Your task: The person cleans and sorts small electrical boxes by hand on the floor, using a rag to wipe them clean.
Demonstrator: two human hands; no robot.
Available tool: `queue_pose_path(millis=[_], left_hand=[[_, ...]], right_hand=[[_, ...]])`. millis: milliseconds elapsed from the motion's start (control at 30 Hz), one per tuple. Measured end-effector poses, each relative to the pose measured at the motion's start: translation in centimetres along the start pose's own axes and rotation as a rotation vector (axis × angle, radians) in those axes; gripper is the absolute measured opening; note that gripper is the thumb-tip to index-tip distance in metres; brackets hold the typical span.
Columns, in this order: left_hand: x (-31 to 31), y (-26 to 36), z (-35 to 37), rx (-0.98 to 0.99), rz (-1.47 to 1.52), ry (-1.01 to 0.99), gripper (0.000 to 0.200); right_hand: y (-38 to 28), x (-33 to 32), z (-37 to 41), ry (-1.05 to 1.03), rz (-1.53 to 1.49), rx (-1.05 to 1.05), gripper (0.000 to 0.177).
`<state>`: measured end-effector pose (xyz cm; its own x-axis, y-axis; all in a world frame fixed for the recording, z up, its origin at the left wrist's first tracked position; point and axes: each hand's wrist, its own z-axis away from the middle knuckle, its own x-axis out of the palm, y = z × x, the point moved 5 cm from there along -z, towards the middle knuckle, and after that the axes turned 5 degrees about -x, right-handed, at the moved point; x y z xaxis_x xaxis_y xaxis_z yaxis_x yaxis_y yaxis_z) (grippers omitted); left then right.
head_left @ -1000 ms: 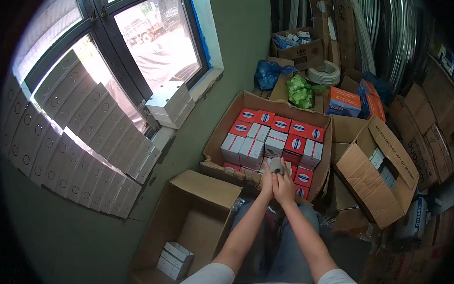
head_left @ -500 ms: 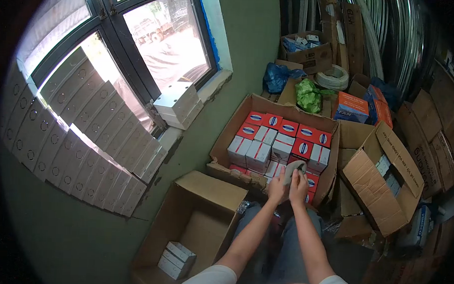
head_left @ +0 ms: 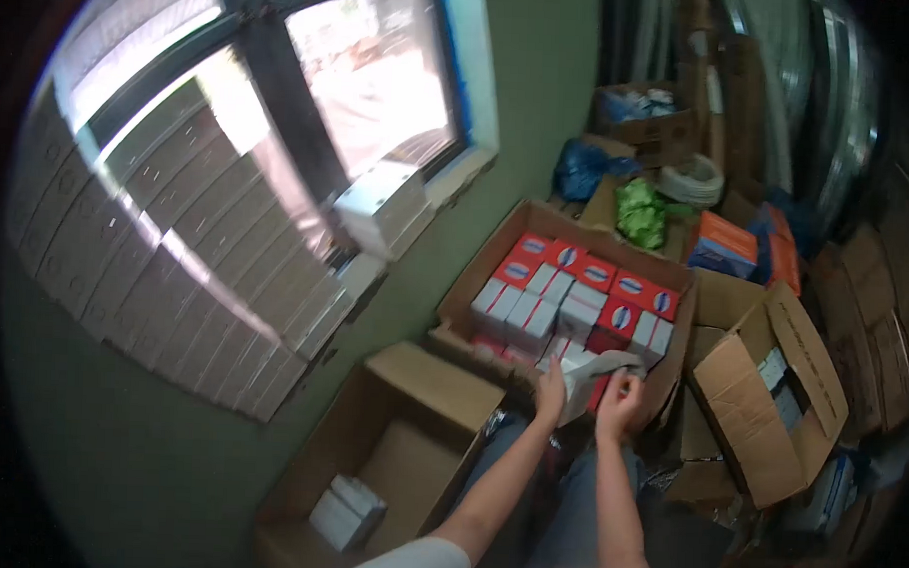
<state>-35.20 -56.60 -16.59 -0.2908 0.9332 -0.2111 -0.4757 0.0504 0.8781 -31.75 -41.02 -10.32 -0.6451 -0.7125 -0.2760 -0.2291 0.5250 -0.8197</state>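
Observation:
Just over the near edge of a large carton (head_left: pixel 452 336) filled with red and white boxes (head_left: pixel 531 313), my left hand (head_left: pixel 551 392) is closed on the left side of a white box (head_left: pixel 575 380). My right hand (head_left: pixel 619 402), to its right, pinches a grey cloth (head_left: pixel 612 364). The cloth reaches from my right fingers to the top of the white box. Motion blurs the fingertips and the box's outline.
An open carton (head_left: pixel 435 380) at lower left holds a few white boxes (head_left: pixel 347 513). Another open carton (head_left: pixel 746 414) stands at right. White boxes (head_left: pixel 385 207) sit on the windowsill. Behind are a green bag (head_left: pixel 641 212), blue bag (head_left: pixel 582 169) and cable coil (head_left: pixel 691 180).
A white box is now in my left hand. My hands have moved apart, the right one carrying the cloth rightward. The whole view has shifted and tilted slightly.

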Motion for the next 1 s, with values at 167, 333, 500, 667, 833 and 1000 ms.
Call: queue_pose_path(millis=[167,333,500,667,833,1000], left_hand=[[1.4,-7.1,-5.8,-0.143,0.407,0.069,0.082],[1.1,-2.7,-4.1,-0.169,0.984,-0.197,0.072],[1.4,-3.0,-2.3,-0.165,0.727,-0.201,0.075],[0.7,-1.9,-1.8,-0.121,0.678,-0.138,0.073],[2.6,-4.6,-3.9,-0.18,0.857,-0.034,0.066],[3.0,-6.0,-3.8,-0.205,0.882,-0.046,0.061]], right_hand=[[-0.5,-1.6,-1.9,-0.01,0.052,-0.255,0.03],[0.7,-1.5,-1.6,-0.001,0.094,-0.024,0.028],[-1.7,2.1,2.3,-0.257,-0.005,-0.256,0.05],[-1.9,4.4,2.2,-0.534,0.162,-0.439,0.042],[-0.1,6.5,3.5,-0.502,-0.082,-0.1,0.036],[-2.6,6.4,3.7,-0.689,0.054,-0.152,0.04]])
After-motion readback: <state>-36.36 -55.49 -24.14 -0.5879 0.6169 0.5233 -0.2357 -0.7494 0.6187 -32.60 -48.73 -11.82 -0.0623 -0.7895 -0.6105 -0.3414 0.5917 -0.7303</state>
